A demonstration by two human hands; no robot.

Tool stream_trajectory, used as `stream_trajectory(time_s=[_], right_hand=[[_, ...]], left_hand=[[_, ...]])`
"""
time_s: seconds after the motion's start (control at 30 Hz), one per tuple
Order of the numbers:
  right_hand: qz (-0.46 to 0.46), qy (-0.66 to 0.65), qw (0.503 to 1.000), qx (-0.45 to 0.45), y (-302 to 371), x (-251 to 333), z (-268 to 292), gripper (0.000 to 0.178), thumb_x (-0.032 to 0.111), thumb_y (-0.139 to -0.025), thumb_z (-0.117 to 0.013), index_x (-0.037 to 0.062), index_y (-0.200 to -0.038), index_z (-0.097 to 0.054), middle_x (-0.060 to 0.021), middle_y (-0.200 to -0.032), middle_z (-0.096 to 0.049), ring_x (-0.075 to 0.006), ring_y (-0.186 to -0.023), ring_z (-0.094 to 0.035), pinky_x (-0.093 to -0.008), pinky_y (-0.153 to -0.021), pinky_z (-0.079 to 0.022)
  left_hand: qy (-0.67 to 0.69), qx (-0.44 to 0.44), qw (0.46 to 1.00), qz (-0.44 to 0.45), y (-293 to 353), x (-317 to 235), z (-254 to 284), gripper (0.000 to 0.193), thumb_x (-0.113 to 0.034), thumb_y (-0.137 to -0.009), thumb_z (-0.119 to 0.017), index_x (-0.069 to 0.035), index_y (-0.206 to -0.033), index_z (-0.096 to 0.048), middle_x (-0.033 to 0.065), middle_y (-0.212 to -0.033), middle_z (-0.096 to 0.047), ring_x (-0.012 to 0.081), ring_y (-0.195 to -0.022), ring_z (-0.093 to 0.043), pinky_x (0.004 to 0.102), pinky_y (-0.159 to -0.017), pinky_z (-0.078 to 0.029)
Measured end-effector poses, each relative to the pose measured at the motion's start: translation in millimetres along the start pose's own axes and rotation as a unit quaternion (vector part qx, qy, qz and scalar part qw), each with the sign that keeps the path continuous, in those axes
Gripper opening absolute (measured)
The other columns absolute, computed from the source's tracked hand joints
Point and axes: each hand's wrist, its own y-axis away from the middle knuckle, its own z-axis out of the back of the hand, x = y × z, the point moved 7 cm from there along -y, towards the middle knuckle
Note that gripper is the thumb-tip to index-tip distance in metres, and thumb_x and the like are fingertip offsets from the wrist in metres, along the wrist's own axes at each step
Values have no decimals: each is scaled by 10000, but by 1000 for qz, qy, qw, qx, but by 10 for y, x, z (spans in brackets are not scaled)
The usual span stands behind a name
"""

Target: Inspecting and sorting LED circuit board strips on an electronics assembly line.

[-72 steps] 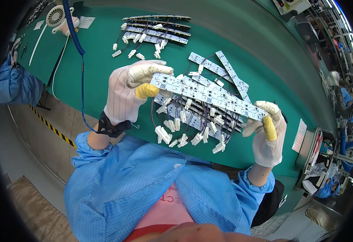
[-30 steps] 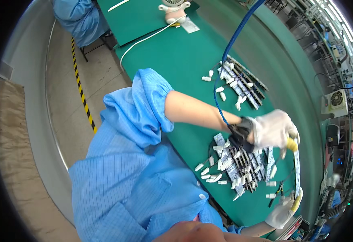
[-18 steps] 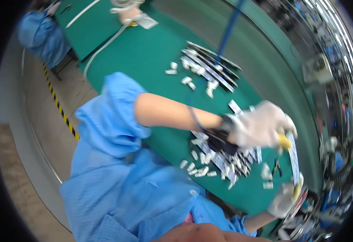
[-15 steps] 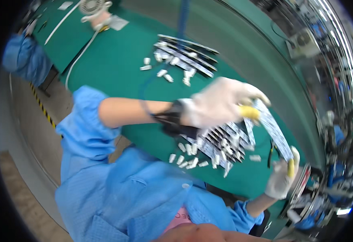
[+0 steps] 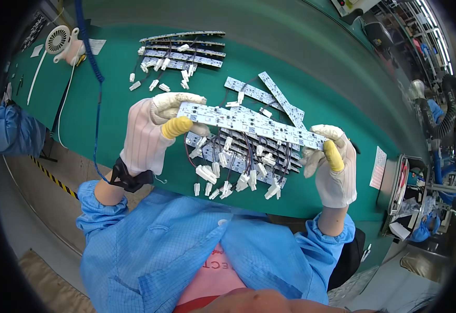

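Both gloved hands hold one long white circuit board strip [image 5: 248,123] level above the bench, dotted with small dark components. My left hand [image 5: 157,125] pinches its left end, a yellow finger cot on the thumb. My right hand [image 5: 335,161] grips the right end the same way. Beneath the strip lies a pile of similar circuit boards [image 5: 222,163] with dark wires and white plug connectors [image 5: 243,181], partly hidden by the held strip. Just behind it, two more boards [image 5: 282,100] lie crossed. A black wrist strap [image 5: 129,176] with a blue coiled cord is on my left wrist.
Farther left, another stack of boards [image 5: 183,55] with connectors lies on the green bench mat [image 5: 118,68]. A small fan [image 5: 60,40] stands at the far left. To the right are a printed sheet [image 5: 378,167] and a bin [image 5: 394,195]. A co-worker's blue sleeve [image 5: 16,130] shows at left.
The view has turned and steadied. The strip, earlier held slanting at the right, is now nearly level in front of me, still between both hands.
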Motion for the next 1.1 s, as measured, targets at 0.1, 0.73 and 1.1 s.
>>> stream_trajectory(time_s=[0.1, 0.73, 1.1], right_hand=[[-2, 27, 1000, 3, 3, -16, -3, 359, 299, -932, -537, -24, -1089, -536, -80, -641, -609, -132, -557, -584, -243, -594, -476], [2, -36, 999, -10, 79, 1, 38, 549, 281, -825, -702, -68, -1177, -466, -72, -777, -614, -122, -524, -582, -272, -653, -541], [-2, 18, 1000, -10, 86, 94, -120, 485, 272, -817, -692, -67, -1109, -503, -62, -747, -618, -101, -511, -569, -224, -590, -500]], left_hand=[[-66, -7, 998, -11, 8, -5, 29, 531, -358, -852, -641, 102, -1102, -554, 145, -820, -699, 141, -808, -674, 208, -705, -521], [-3, 6, 997, -81, 140, 71, 17, 477, -236, -767, -740, 66, -1105, -592, 162, -1102, -614, 216, -1013, -606, 332, -933, -466], [1, -22, 992, -126, 113, 79, 172, 423, -154, -800, -699, 96, -1120, -579, 180, -1111, -617, 210, -964, -635, 286, -862, -515]])
